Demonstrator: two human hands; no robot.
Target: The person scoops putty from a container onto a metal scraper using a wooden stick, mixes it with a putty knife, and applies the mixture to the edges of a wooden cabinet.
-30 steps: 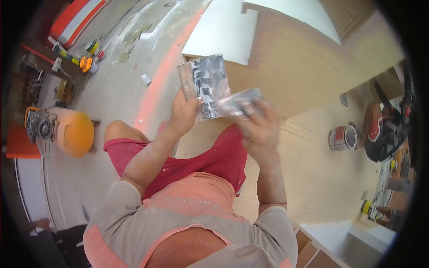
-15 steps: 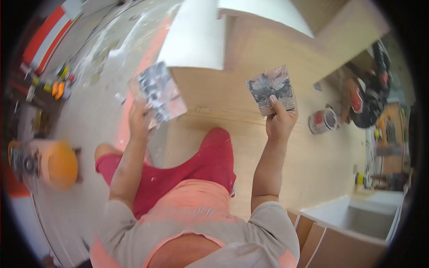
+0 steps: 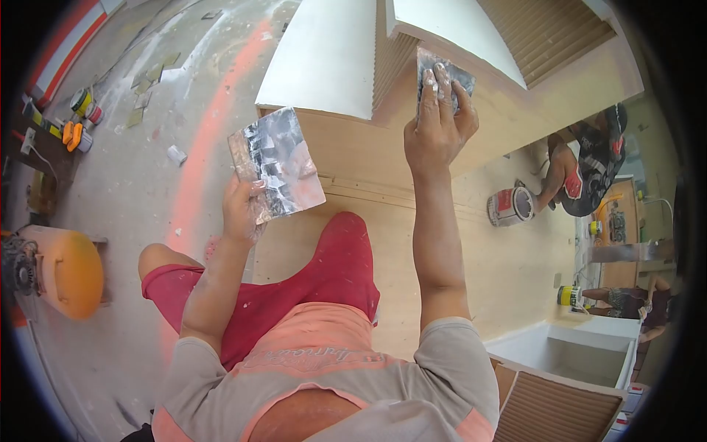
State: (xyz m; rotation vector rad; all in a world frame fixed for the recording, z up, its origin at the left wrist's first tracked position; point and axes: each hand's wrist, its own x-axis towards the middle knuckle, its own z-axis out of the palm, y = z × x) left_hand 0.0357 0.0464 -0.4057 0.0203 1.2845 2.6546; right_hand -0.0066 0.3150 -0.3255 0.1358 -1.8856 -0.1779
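My left hand [image 3: 244, 210] is closed on the lower left edge of a flat square plate [image 3: 298, 166] smeared with grey, white and pinkish putty. Farther forward, my right hand [image 3: 440, 132] grips a second, smaller putty-smeared square plate [image 3: 462, 76], its back turned up and fingers stretched along the plate. That plate overlaps the stepped edge of a pale wooden panel [image 3: 508, 118] in this view. White-faced box parts [image 3: 320, 59] with ribbed brown sides adjoin the panel edge. Putty marks show on my right fingertips.
A person [image 3: 589, 162] crouches at right, an arm by a putty-stained bucket [image 3: 510, 207]. Another person [image 3: 652, 306] is at far right near a yellow-labelled can [image 3: 568, 295]. An orange machine [image 3: 66, 272] stands at left. An open white box [image 3: 589, 353] lies at lower right.
My right hand has moved forward and turned over, bringing its plate to the panel's stepped edge. My left hand's plate has shifted slightly right and down. The view has shifted a little.
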